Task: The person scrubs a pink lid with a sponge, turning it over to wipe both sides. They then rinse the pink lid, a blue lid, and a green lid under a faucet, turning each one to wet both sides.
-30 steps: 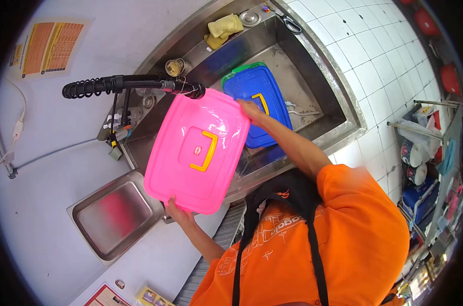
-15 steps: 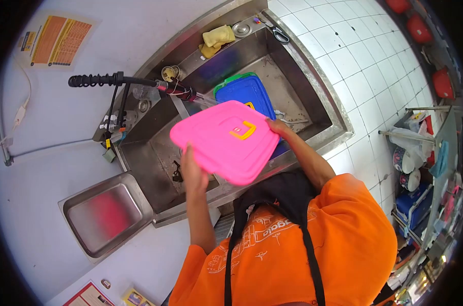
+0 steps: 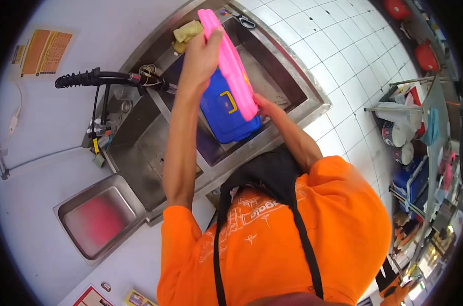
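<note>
Both hands hold a pink plastic lid (image 3: 230,64), tipped up almost on edge above the right sink basin. My left hand (image 3: 203,57) is closed around its upper left edge, thumb over the rim. My right hand (image 3: 263,105) grips the lower end; some of its fingers are hidden behind the lid. Just a sliver of the lid's yellow handle shows. Beneath it, in the basin, lies a blue plastic lid or box (image 3: 221,120) with a yellow handle (image 3: 228,102). The pink lid covers part of it.
A black spray faucet (image 3: 155,81) reaches in from the left. A yellow cloth (image 3: 187,31) and scissors (image 3: 245,22) rest along the sink's back ledge (image 3: 223,24). A shallow steel basin (image 3: 78,250) is at lower left. White floor tiles (image 3: 338,66) and a loaded rack (image 3: 420,117) are on the right.
The pink lid has swung from nearly flat to almost upright, moving up and away. My left hand has reached far forward with it. More of the blue piece and its handle now shows.
</note>
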Tool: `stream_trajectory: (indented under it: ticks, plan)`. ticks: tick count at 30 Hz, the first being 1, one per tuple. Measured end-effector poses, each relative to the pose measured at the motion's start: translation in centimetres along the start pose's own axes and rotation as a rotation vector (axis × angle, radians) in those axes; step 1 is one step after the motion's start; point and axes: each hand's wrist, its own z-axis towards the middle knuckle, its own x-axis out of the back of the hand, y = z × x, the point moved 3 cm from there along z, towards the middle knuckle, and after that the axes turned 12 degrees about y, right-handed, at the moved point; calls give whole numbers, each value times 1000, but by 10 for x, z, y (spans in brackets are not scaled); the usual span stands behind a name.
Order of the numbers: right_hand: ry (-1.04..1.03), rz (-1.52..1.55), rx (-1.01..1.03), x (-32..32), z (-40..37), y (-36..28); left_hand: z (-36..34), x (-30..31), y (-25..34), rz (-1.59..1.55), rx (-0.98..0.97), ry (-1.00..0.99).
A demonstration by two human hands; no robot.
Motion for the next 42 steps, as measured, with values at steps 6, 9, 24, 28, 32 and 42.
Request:
stream_trajectory:
  ticks: [6, 9, 24, 28, 32, 42]
  plan:
    - [394, 123, 298, -48, -105, -60, -80, 71, -20, 5, 39, 197]
    - [556, -171, 617, -62, -166, -110, -131, 107, -54, -263, 183, 278]
    - [1227, -988, 966, 106, -261, -234, -222, -69, -271, 219, 725, -387]
    - [1398, -1102, 923, 92, -260, -236, -208, -63, -265, 592, 587, -552]
    - [1793, -1476, 1031, 41, -266, -231, -175, -17, -268, 498, 590, -522]
    - [957, -1114, 1388, -149, -211, -144, -110, 121, -445, 338, 1067, 33]
